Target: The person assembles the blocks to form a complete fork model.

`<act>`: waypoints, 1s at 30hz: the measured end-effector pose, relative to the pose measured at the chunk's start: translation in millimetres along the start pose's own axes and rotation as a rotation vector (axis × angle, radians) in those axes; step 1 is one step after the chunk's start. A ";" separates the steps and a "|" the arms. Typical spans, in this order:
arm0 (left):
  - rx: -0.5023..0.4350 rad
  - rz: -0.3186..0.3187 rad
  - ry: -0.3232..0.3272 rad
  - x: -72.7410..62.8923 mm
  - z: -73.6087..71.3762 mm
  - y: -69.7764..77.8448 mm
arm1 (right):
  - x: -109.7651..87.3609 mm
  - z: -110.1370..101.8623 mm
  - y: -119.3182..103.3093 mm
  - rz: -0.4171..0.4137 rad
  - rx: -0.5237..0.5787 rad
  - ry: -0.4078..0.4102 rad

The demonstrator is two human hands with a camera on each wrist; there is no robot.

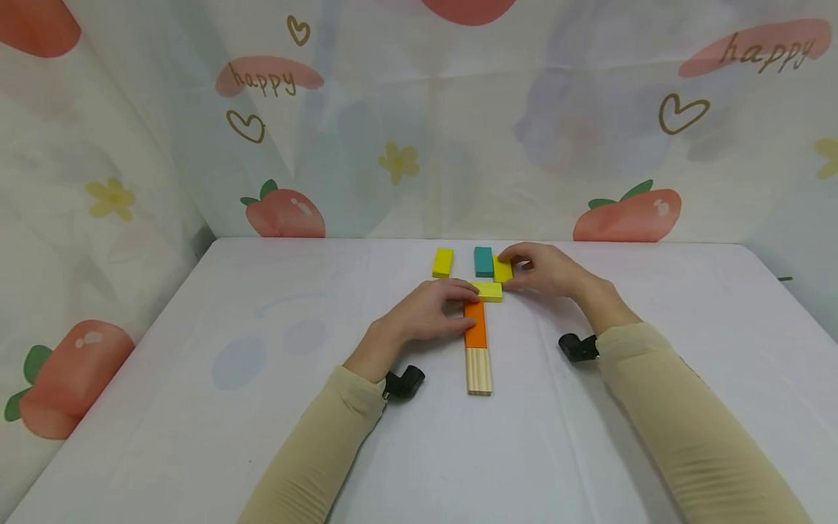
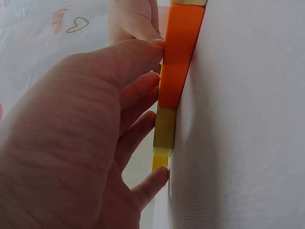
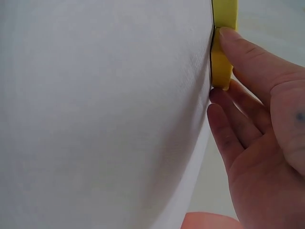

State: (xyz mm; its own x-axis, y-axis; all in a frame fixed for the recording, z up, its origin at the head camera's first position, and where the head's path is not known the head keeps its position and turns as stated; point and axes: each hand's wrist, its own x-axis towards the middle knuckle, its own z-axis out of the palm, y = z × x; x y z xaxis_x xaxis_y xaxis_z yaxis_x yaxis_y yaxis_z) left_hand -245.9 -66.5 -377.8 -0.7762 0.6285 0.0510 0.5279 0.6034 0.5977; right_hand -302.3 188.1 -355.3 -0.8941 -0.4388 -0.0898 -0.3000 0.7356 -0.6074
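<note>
Head view, white table [image 1: 511, 451], printed backdrop [image 1: 458, 87], right fingers [image 1: 520, 249] pinching yellow block [image 1: 502, 271], left fingers [image 1: 458, 290] apparently spread

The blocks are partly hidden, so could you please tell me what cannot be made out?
Head view: left end of the crosswise yellow block, behind the left hand.
Head view: part of the pinched yellow block, behind the right hand.
Left wrist view: most of the wooden block, cut off by the top edge.
</note>
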 end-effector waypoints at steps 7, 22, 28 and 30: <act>0.008 0.003 0.000 0.4 0.7 -0.7 | -0.4 1.7 0.0 -0.002 -0.014 0.007; 0.019 -0.014 -0.001 0.8 1.1 -0.5 | -6.8 -6.3 1.1 0.031 -0.048 -0.038; 0.022 -0.019 -0.001 0.6 1.0 -0.1 | -6.8 -6.0 2.8 0.021 -0.040 -0.036; 0.023 -0.020 -0.002 0.4 0.8 0.1 | -6.6 -5.5 3.2 0.022 -0.037 -0.036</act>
State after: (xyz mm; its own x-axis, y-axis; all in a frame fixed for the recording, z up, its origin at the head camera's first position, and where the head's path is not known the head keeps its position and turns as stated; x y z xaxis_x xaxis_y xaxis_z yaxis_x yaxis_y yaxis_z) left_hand -245.9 -65.8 -378.4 -0.7859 0.6173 0.0376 0.5201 0.6268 0.5802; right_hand -299.2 196.2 -352.3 -0.8884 -0.4399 -0.1316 -0.2930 0.7638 -0.5752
